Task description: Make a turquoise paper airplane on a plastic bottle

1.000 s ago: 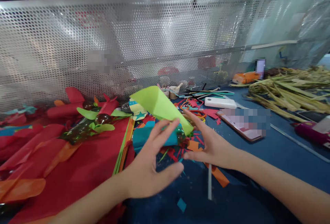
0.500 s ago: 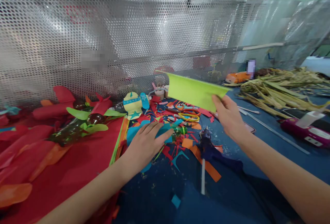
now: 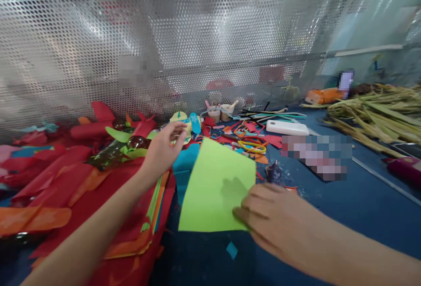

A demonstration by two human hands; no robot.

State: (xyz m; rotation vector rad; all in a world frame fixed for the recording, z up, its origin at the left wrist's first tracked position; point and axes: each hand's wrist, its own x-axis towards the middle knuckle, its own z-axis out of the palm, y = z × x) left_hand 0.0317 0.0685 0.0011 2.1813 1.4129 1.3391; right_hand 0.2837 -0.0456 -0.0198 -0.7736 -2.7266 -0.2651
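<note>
A light green sheet (image 3: 217,194), paper or felt, lies tilted in front of me above the blue table. My right hand (image 3: 276,216) grips its lower right side, fingers bent over the edge. My left hand (image 3: 166,148) is raised left of the sheet, fingers loosely curved and apart, with nothing visible in them. Just behind it in view is a yellow and blue craft figure (image 3: 194,123) with a star pattern. A blue piece (image 3: 182,169), felt-like, shows partly behind the green sheet; the green bottle by it is hidden.
Red sheets (image 3: 128,207) and bottle crafts with red wings (image 3: 101,115) cover the left. Scraps and yellow rings (image 3: 252,146) lie mid-table, near a glue gun tip (image 3: 273,173). A white device (image 3: 287,127) and dried leaves (image 3: 368,110) are at right. A perforated metal screen (image 3: 197,49) stands behind.
My right hand has brought the green sheet down and toward me, turning its face up. My left hand has left the blue piece and risen toward the yellow figure. The view has shifted.
</note>
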